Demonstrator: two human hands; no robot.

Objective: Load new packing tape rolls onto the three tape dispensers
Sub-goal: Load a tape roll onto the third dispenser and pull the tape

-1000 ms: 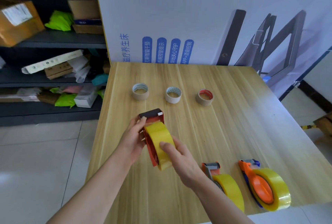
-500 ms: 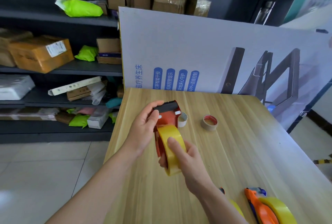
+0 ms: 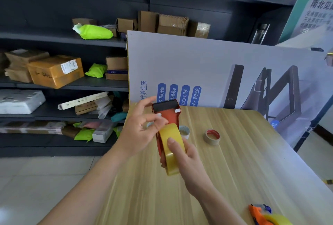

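**One dispenser in hand, roll on it, tape end looks next**

Your right hand (image 3: 187, 158) is clamped round the red dispenser (image 3: 167, 114) at centre frame, held up off the table (image 3: 234, 179). The thumb lies flat on the yellow roll (image 3: 171, 147) and the fingers wrap underneath. My read: the thumb stops the roll spinning while you work the free end. The black cutter head points up and away from you, so the feed path faces your left hand.

Left hand (image 3: 142, 129) is at the top of the roll, just below the cutter head. Thumb and a curled finger sit close together, index lifted clear. Can't tell if they've pinched the tape end or only touch the roll.

Around:
- Two spent cores sit on the table behind the dispenser. The white core (image 3: 185, 131) is partly hidden by it. The red-rimmed core (image 3: 212, 136) is to the right, apart from your hands.
- The orange dispenser (image 3: 256, 213) is at the lower right edge with a roll on it, cropped.
- The third dispenser is not in view.
- A printed board (image 3: 216, 66) stands at the table's back edge. Shelving (image 3: 54, 84) with boxes fills the upper left.

Nothing blocks the hands. Only risk I see: left fingers close to the cutter.
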